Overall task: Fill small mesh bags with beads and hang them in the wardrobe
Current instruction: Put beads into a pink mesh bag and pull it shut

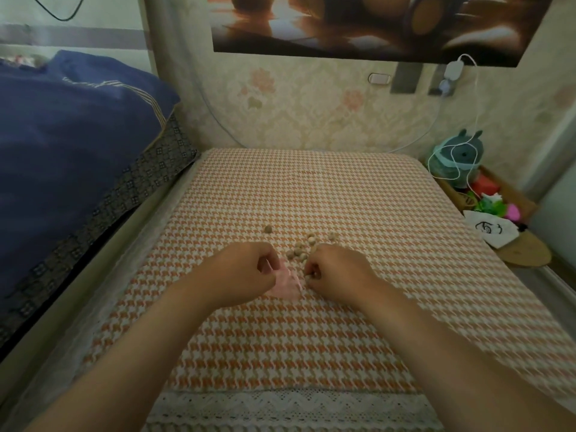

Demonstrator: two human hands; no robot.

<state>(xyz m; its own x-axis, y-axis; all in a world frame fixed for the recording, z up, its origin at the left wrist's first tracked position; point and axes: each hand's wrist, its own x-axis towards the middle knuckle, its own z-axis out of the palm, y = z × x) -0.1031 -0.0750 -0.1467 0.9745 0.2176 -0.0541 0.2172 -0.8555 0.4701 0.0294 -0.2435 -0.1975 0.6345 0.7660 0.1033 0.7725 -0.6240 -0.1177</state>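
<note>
A small pink mesh bag [286, 285] lies on the orange houndstooth tablecloth [311, 338], between my two hands. My left hand [246, 272] pinches the bag's upper edge with curled fingers. My right hand [336, 272] is curled around several beige beads at its fingertips, just right of the bag. A loose heap of beige beads [300, 248] lies beyond my hands. One stray bead [268, 229] sits apart on the left, another bead [333, 236] on the right.
A bed with a dark blue quilt [71, 135] borders the table's left side. To the right, a low shelf holds a teal plush toy [458, 157], a white pouch [492, 229] and colourful items. A white cable [475, 98] hangs from a wall charger.
</note>
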